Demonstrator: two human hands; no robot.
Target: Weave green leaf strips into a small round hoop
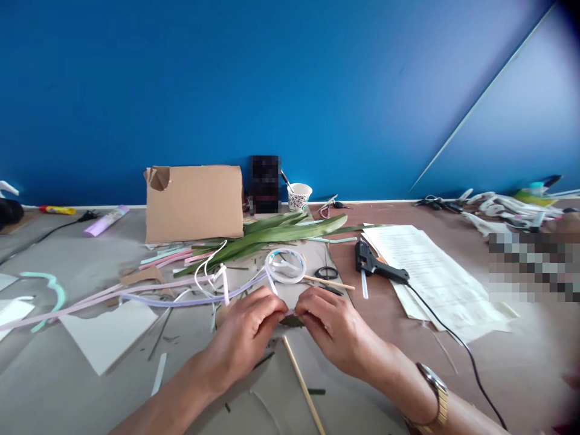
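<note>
My left hand (247, 332) and my right hand (342, 332) meet low in the middle, fingertips pinched close together. Between them is a small dark green piece of leaf (292, 321), its upper edge partly covered by the fingers. A clear roll of tape (286, 280) lies just beyond, and a pale strip runs from it towards my left fingers. Below the hands a thin wooden stick (301, 380) rests on the table. Long green leaves (272, 237) are spread behind the tape roll.
A black glue gun (383, 269) lies at right beside printed papers (430, 272), its cord trailing forward. A cardboard piece (194, 202) and a paper cup (299, 198) stand by the blue wall. Pastel strips (181, 287) and white paper (109, 335) lie at left.
</note>
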